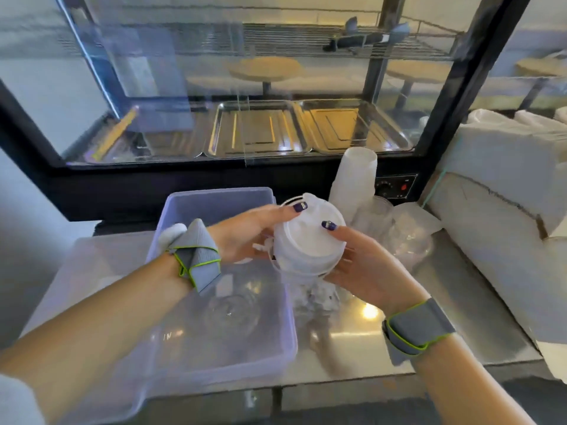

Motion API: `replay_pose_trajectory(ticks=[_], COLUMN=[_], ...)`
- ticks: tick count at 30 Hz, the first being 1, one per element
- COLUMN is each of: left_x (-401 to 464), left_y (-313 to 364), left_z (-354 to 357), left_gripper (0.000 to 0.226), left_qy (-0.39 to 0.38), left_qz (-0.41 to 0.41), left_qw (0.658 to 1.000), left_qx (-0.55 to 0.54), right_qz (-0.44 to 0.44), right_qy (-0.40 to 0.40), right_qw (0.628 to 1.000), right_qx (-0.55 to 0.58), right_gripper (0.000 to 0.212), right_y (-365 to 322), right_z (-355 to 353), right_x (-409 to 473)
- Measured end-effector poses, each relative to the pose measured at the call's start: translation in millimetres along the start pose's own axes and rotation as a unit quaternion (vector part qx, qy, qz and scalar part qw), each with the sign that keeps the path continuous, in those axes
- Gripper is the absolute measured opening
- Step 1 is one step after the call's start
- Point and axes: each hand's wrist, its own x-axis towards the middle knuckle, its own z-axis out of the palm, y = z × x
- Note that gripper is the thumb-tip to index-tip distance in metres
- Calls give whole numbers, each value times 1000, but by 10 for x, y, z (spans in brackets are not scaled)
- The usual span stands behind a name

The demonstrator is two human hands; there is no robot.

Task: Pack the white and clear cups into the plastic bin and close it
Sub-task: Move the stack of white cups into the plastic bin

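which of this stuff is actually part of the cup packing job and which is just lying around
Part of the job:
- stack of white plastic cups, held by left hand and right hand
- translucent purple-tinted plastic bin
- upright stack of white cups
- clear plastic cups

Lying about:
- glass display warmer
- metal trays
- white wrapped packages

Glass display case (245, 87) holds two metal trays (257, 130).
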Motion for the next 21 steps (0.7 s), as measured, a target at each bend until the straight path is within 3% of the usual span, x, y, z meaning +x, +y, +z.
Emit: replay_pose_trajectory(ticks=[11, 13, 17, 19, 21], left_x=[-383, -334, -155, -52, 54], left_y=[-8, 6, -23, -57, -96], left_z=[-865, -939, -1037, -1063, -1075], left_gripper=[21, 22, 32, 31, 26], left_qy=[149, 171, 207, 221, 223], left_qz=[7, 1, 1, 0, -14], left_qw=[987, 983, 971, 965, 962], left_qx=[-62, -73, -117, -141, -159], right_qz=[10, 3, -31, -62, -68], right_qy=[-51, -33, 12, 38, 75], right_qw=[998, 999, 999, 997, 994], right_qx=[-44, -43, 6, 24, 39], right_gripper=[24, 15, 28, 11, 24], right_y=[-45, -52, 17, 83, 153], right_z=[965, 1053, 1232, 1282, 1337], right_x=[558, 671, 950, 1106, 1233])
